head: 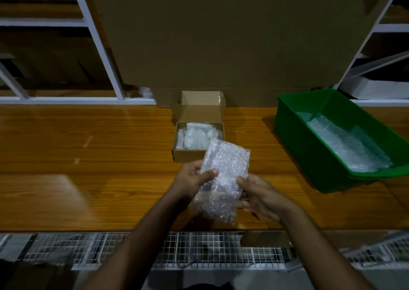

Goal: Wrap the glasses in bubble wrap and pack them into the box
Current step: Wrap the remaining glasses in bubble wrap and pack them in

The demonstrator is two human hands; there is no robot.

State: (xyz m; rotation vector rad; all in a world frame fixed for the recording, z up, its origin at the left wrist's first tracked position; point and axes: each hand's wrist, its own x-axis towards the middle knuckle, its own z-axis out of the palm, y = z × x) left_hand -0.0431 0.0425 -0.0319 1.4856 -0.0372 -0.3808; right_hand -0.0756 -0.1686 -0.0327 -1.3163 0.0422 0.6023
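A bundle of clear bubble wrap (222, 179) is held above the wooden table, just in front of the small cardboard box (190, 155). My left hand (194, 178) grips its left edge, thumb on top. My right hand (257, 193) grips its right side from below. Whatever is inside the wrap is hidden. The box stands with its lid flipped up at the back and holds several white wrapped bundles (194, 136).
A green plastic bin (309, 148) with sheets of bubble wrap (345, 143) sits at the right. A big cardboard sheet (221, 35) stands behind the box. White shelving frames flank it. A wire mesh rack (199, 250) runs below the table's front edge.
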